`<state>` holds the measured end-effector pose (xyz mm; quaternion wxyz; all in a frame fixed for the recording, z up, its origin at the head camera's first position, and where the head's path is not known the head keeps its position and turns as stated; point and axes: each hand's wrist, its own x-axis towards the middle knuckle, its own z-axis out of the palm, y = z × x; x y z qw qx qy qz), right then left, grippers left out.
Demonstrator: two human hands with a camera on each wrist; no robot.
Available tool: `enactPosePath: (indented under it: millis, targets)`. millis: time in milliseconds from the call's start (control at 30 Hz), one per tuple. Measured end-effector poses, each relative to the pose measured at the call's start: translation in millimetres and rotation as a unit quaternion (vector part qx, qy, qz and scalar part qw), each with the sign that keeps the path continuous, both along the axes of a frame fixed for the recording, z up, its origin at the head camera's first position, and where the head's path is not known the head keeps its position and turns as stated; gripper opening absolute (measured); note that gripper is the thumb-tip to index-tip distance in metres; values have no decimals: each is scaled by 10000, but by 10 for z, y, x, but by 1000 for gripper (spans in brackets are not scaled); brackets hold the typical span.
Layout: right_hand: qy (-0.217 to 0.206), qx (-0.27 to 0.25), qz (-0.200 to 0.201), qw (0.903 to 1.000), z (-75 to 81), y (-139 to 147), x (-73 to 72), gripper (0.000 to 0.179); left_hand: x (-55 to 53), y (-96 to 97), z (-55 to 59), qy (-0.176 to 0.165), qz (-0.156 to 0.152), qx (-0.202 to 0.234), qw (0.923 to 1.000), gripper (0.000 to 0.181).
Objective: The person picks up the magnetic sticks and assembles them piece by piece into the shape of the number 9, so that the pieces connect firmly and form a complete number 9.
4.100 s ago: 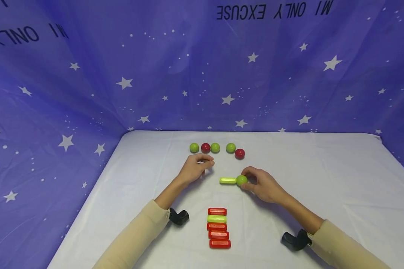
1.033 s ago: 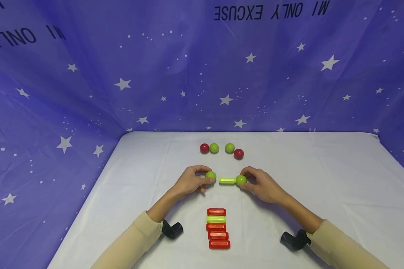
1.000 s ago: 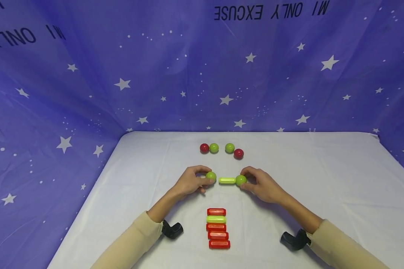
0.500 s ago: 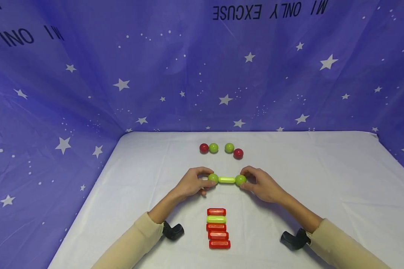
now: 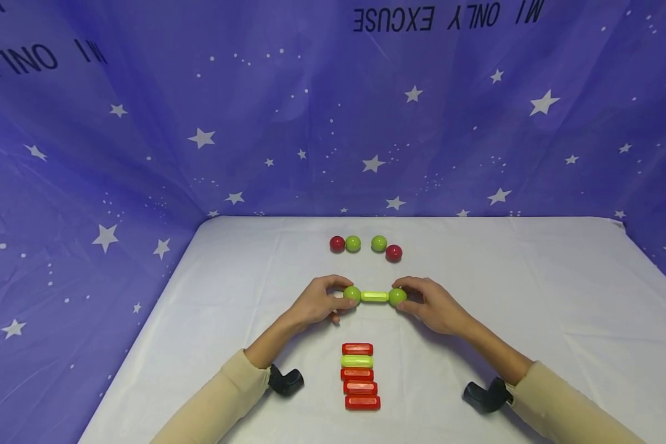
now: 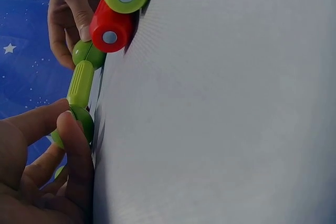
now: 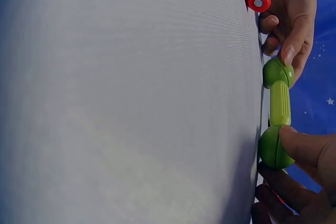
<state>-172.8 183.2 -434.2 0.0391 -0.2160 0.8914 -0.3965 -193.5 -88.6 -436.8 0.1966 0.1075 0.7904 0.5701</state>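
Observation:
Mid-table in the head view, a yellow-green ribbed rod [image 5: 374, 296] lies between two green balls, its ends meeting both. My left hand [image 5: 320, 300] pinches the left green ball [image 5: 352, 294] between thumb and fingers. On the other side my right hand [image 5: 435, 305] grips the right green ball [image 5: 397, 296] the same way. The left wrist view shows the rod [image 6: 81, 85] in line with the balls, low over the white cloth. Seen from the right wrist, my right thumb presses on the nearer ball [image 7: 275, 148].
Behind the hands sit a red ball [image 5: 337, 244] and a green ball [image 5: 353, 243] side by side, then another green ball [image 5: 379, 243] and red ball [image 5: 394, 253]. In front, several red rods [image 5: 361, 388] and one yellow-green rod [image 5: 357, 361] lie stacked in a column on white cloth [image 5: 533, 296].
My left hand took the leftmost green ball from the back row, brought it nearer, and moved it right against the rod's free end. My right hand stayed on its ball.

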Motion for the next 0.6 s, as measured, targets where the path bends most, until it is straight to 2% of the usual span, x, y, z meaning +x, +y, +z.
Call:
enactPosePath:
  millis: [600]
  targets:
    - [-32, -37, 19, 10000, -10, -3, -3, 34, 14, 4, 4, 26, 43, 51, 10000, 42]
